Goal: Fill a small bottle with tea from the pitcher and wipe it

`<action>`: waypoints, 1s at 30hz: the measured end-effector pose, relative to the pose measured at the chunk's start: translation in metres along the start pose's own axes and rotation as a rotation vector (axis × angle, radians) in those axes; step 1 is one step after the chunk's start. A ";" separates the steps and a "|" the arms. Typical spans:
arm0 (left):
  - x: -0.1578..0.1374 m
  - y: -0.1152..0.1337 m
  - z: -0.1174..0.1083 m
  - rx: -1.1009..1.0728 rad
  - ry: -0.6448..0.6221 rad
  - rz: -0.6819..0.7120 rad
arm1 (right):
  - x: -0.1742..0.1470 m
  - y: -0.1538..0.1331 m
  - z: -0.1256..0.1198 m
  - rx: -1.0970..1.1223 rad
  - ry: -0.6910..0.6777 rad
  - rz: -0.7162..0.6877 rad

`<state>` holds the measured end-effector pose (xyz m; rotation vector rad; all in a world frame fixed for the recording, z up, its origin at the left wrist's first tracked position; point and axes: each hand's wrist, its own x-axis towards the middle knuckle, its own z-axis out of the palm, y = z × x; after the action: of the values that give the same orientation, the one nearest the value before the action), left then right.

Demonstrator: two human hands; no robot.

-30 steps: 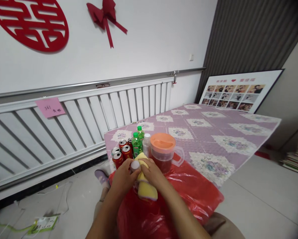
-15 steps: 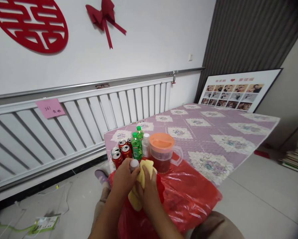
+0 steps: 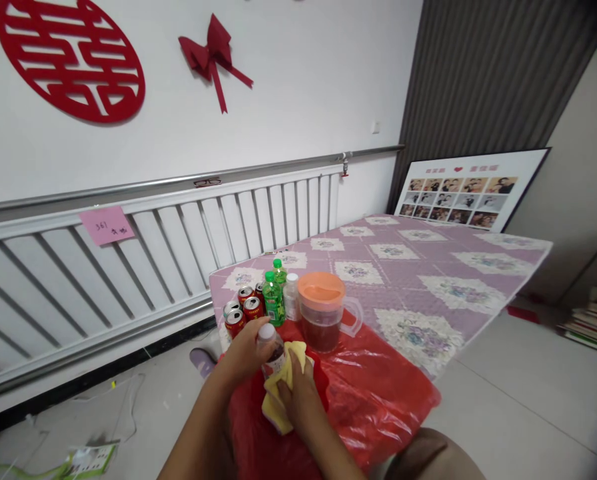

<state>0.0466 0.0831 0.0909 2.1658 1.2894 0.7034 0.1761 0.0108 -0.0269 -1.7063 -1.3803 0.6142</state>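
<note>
My left hand [image 3: 246,353] is closed around the upper part of a clear bottle [image 3: 274,358] with a white cap and dark contents. My right hand [image 3: 298,395] presses a yellow cloth [image 3: 278,407] against the bottle's lower side. Beneath both lies a red basin [image 3: 321,381], partly hidden by the cloth and my hands, on a red plastic sheet [image 3: 373,393]. Just beyond stand a pitcher [image 3: 323,323] with an orange lid, a white-capped bottle [image 3: 291,300] and green bottles [image 3: 273,303].
Several red cans [image 3: 235,322] cluster at the table's left edge. A purple patterned tablecloth [image 3: 393,267] covers the table. Behind it runs a white radiator [image 3: 178,247] along the wall. A framed photo board [image 3: 468,190] leans at the back right.
The cloth has slid lower on the bottle, baring its label and dark contents. My left hand has shifted slightly left. The whole view has tilted up a little.
</note>
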 end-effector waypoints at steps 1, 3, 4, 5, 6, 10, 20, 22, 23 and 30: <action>0.001 -0.004 -0.001 -0.034 -0.028 0.023 | 0.000 0.001 0.000 0.002 -0.004 -0.006; 0.001 -0.011 -0.002 -0.090 -0.067 0.047 | 0.001 0.003 -0.001 0.007 -0.005 -0.016; 0.000 -0.014 -0.001 -0.109 -0.074 0.049 | 0.001 0.004 -0.001 0.012 -0.001 -0.023; 0.000 -0.015 -0.001 -0.121 -0.070 0.048 | 0.001 0.004 -0.001 0.023 0.006 -0.033; -0.001 -0.016 0.000 -0.127 -0.058 0.041 | 0.000 0.004 -0.002 0.036 0.016 -0.048; -0.006 -0.010 0.006 -0.106 0.039 -0.014 | -0.007 -0.006 -0.002 0.073 0.092 -0.126; -0.011 0.004 0.004 -0.082 0.088 -0.055 | 0.029 -0.040 -0.033 0.057 0.054 -0.172; -0.010 0.005 0.003 -0.082 0.077 -0.062 | 0.049 -0.038 -0.040 0.059 0.020 -0.176; -0.010 0.005 0.002 -0.081 0.076 -0.067 | 0.058 -0.037 -0.043 0.059 0.007 -0.179; -0.008 0.007 0.006 -0.063 0.091 -0.088 | 0.040 -0.043 -0.033 0.056 0.063 -0.163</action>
<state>0.0517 0.0721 0.0900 2.0350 1.3809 0.8041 0.1894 0.0410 0.0320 -1.5379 -1.4278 0.4988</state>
